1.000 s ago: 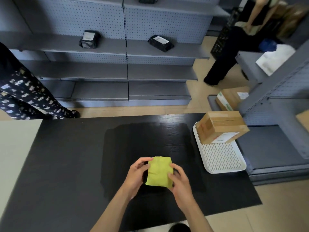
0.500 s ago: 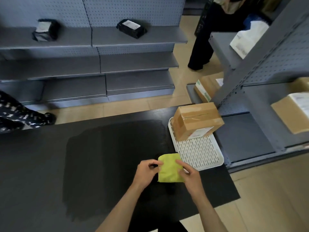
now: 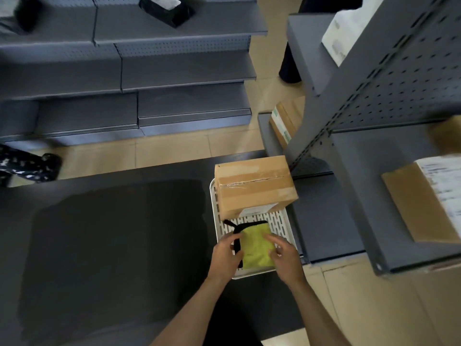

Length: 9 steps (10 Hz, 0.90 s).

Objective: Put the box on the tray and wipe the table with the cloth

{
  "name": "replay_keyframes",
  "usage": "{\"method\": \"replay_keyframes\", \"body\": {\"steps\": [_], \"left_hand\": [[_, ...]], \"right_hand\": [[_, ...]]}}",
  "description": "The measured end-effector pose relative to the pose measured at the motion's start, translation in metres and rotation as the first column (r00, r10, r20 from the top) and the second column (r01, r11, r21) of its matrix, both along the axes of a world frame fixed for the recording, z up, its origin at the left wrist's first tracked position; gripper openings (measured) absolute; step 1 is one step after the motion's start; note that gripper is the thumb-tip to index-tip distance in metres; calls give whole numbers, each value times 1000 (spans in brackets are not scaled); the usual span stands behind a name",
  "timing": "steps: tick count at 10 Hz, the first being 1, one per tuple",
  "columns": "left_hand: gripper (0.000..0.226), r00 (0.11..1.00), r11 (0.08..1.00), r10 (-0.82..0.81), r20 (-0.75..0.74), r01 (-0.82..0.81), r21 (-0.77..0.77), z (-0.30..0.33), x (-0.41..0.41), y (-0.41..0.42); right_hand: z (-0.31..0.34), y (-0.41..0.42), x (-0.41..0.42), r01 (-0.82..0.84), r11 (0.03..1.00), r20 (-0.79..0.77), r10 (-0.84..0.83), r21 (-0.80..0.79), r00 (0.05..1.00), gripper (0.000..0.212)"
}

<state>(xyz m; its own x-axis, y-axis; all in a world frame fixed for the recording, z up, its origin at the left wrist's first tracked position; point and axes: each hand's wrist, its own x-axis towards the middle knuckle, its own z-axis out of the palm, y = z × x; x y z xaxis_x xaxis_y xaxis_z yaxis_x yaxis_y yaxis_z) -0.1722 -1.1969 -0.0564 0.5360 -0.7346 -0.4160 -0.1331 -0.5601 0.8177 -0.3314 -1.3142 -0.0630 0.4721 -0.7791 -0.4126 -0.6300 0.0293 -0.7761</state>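
Observation:
A taped cardboard box [image 3: 254,186] stands on the far half of the white slotted tray [image 3: 282,223] at the right end of the black table [image 3: 112,245]. A folded yellow-green cloth [image 3: 257,245] with a black edge lies over the near half of the tray. My left hand [image 3: 225,255] grips the cloth's left side. On the cloth's right side is my right hand [image 3: 284,255], its fingers touching the edge. A darker patch covers the middle of the table.
Grey metal shelving [image 3: 174,71] runs across the back, with a black packet [image 3: 167,8] on it. Another shelf unit [image 3: 386,146] stands close on the right, holding a cardboard parcel [image 3: 424,203]. A person's patterned leg [image 3: 22,166] is at far left.
Both hands have carried the cloth from the table's front middle to the right, onto the tray's near half. The view has swung right and down.

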Motion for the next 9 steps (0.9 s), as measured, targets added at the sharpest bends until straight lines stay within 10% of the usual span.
{"method": "replay_keyframes", "body": {"steps": [6,9], "left_hand": [[60,809,823,-497,314,325,466,3,-27,-12],[57,839,895,-397,372,264,360,28,10,42]], "right_hand": [[-14,12,-3,-526,836,-457,411,-155,788,56],[1,36,26,-542,806,-436,410,-239,801,38]]}}
